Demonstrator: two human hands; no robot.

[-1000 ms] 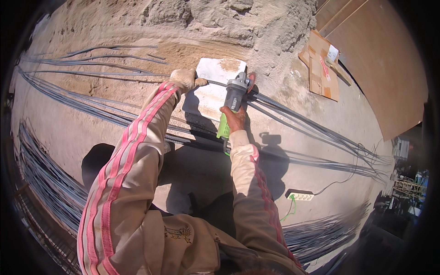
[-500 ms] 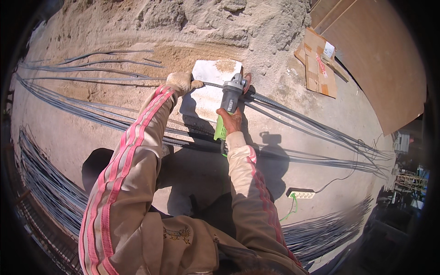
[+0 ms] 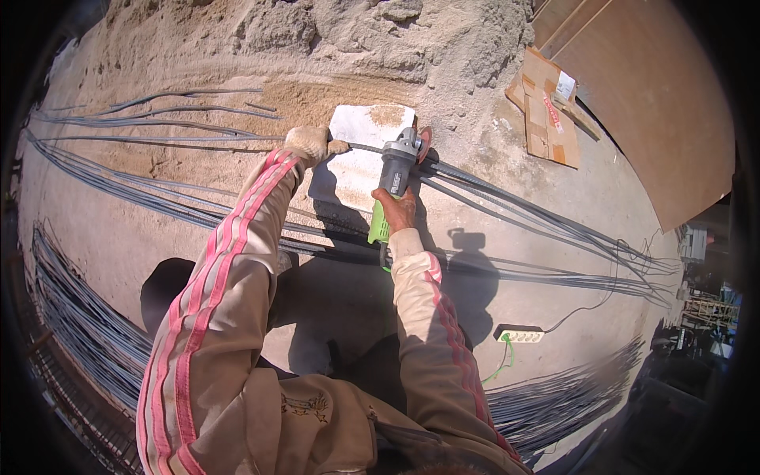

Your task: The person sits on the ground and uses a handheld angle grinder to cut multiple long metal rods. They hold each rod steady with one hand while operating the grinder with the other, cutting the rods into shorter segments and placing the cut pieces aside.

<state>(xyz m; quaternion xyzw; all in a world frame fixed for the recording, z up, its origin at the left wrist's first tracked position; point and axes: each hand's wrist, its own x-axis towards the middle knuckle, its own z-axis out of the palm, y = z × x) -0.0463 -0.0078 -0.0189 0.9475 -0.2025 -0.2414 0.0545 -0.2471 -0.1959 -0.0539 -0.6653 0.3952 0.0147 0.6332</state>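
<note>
Grinder (image 3: 397, 169): hardly moves; mostly my view slips.
Left hand (image 3: 307, 144): gloved, clamped on the bar (image 3: 366, 147).
Right hand (image 3: 397, 210): wrapped round the grinder.
Disc (image 3: 426, 144): by the bar; can't tell if touching.
Bar: over the white slab (image 3: 364, 168); I think I'm cutting it. Next needs steady hands.

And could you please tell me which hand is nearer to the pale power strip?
Right. The right hand, on the angle grinder, is up and to the left of the power strip in the picture; the left hand, on a steel bar, is farther up and left.
</note>
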